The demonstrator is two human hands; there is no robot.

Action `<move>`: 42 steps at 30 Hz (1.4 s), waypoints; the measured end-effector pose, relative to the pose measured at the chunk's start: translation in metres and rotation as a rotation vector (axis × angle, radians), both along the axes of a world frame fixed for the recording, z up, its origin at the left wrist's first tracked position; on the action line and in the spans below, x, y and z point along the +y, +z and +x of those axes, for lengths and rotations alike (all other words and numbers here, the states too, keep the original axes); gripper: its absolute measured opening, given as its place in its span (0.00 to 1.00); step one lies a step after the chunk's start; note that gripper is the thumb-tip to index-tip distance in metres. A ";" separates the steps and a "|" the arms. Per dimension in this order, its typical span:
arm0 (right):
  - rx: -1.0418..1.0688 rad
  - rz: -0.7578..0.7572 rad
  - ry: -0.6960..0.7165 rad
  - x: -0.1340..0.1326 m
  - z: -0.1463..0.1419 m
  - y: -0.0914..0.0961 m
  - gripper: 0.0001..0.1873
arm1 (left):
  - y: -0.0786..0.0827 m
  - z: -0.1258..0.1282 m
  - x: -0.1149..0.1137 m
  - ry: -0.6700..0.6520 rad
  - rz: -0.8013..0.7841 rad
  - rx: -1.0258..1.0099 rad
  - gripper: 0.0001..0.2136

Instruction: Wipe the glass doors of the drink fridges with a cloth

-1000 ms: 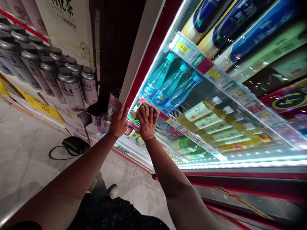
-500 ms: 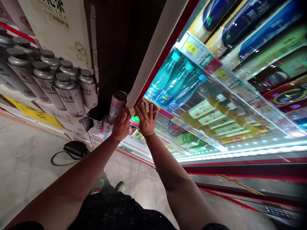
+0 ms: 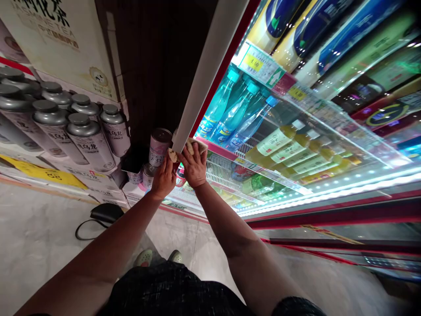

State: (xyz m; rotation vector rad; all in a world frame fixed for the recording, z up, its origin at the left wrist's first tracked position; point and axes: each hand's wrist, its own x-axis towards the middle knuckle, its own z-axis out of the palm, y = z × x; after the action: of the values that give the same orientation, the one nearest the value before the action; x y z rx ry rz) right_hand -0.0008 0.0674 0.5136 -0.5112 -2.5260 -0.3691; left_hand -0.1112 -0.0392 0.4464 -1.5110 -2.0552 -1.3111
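Observation:
A tan cloth [image 3: 201, 145] is wrapped round the lower part of a white and red upright door edge [image 3: 194, 101] of a lit drinks cooler. My right hand [image 3: 194, 166] presses it against the inner side, fingers laid over the fabric. On the outer side, my left hand [image 3: 164, 179] pinches another end of the cloth beside the edge. Just left of my left hand stands a pink can [image 3: 160, 147], with more cans below it. Blue bottles [image 3: 219, 109] lie close beyond my right hand, inside the cooler.
Several grey-capped bottles [image 3: 87, 138] stand at left beside a tea carton [image 3: 59, 44]. More drinks fill the cooler shelves [image 3: 279, 87] on the right. A black bag [image 3: 107, 213] with a strap lies on the floor [image 3: 42, 245].
Both hands and the cloth remain at the door edge; my right hand has shifted slightly left and down, closer to my left hand. The view has moved a little.

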 end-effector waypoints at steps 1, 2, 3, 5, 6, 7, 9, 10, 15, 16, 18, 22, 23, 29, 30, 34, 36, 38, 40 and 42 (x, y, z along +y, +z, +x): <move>-0.059 -0.016 0.016 -0.003 0.001 -0.003 0.27 | 0.001 -0.001 -0.001 -0.007 0.004 -0.001 0.35; -0.111 -0.027 0.026 -0.006 0.003 -0.006 0.27 | 0.003 -0.002 -0.002 -0.020 0.003 0.004 0.35; -0.145 -0.032 0.026 -0.008 0.005 -0.007 0.27 | 0.006 -0.003 -0.003 -0.036 -0.002 0.014 0.35; -0.134 -0.032 -0.009 -0.010 0.007 -0.004 0.29 | 0.013 -0.007 -0.005 -0.042 -0.014 0.040 0.35; -0.091 -0.029 -0.036 -0.010 0.007 0.000 0.30 | 0.017 -0.009 -0.005 -0.033 -0.017 0.051 0.35; -0.035 -0.025 -0.065 -0.009 0.005 0.005 0.32 | 0.021 -0.010 -0.004 -0.018 -0.016 0.062 0.34; 0.076 -0.016 -0.107 -0.007 0.000 0.016 0.33 | 0.029 -0.012 -0.001 0.007 -0.013 0.078 0.34; 0.110 -0.012 -0.113 -0.006 -0.002 0.020 0.33 | 0.033 -0.012 0.001 0.009 -0.016 0.086 0.35; 0.061 -0.001 -0.053 -0.005 0.004 0.025 0.30 | 0.039 -0.011 0.008 0.006 -0.052 0.070 0.35; 0.056 0.004 -0.047 -0.004 0.008 0.026 0.30 | 0.039 -0.011 0.008 0.005 -0.061 0.062 0.34; 0.092 0.017 -0.067 -0.002 0.016 0.032 0.31 | 0.040 -0.009 0.009 -0.015 -0.084 0.056 0.32; 0.210 0.013 -0.172 0.003 0.023 0.049 0.34 | 0.050 -0.004 0.013 -0.045 -0.111 0.096 0.33; 0.219 0.010 -0.181 0.003 0.024 0.050 0.34 | 0.053 -0.002 0.014 -0.042 -0.106 0.116 0.33; 0.116 -0.001 -0.076 0.002 0.036 0.038 0.27 | 0.072 0.004 0.016 -0.050 -0.074 0.159 0.37; 0.120 -0.001 -0.085 0.002 0.038 0.039 0.27 | 0.073 0.004 0.017 -0.060 -0.078 0.149 0.37; 0.195 0.006 -0.169 0.001 0.031 0.059 0.30 | 0.077 0.003 0.022 -0.079 -0.094 0.064 0.37; 0.215 0.013 -0.183 -0.001 0.021 0.069 0.31 | 0.077 0.002 0.025 -0.067 -0.106 0.044 0.34; 0.200 0.023 -0.151 -0.003 0.012 0.073 0.31 | 0.076 0.002 0.025 -0.064 -0.116 0.056 0.32; 0.168 0.036 -0.099 -0.004 0.008 0.075 0.29 | 0.075 0.001 0.023 -0.076 -0.121 0.080 0.31; 0.155 0.050 -0.057 -0.003 0.006 0.083 0.27 | 0.074 0.000 0.020 -0.090 -0.122 0.107 0.33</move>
State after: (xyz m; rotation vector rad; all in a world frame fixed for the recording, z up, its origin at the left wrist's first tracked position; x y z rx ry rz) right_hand 0.0056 0.0643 0.5962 -0.5709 -2.3509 -0.3975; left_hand -0.1114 -0.0192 0.5203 -1.7044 -2.0546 -1.1272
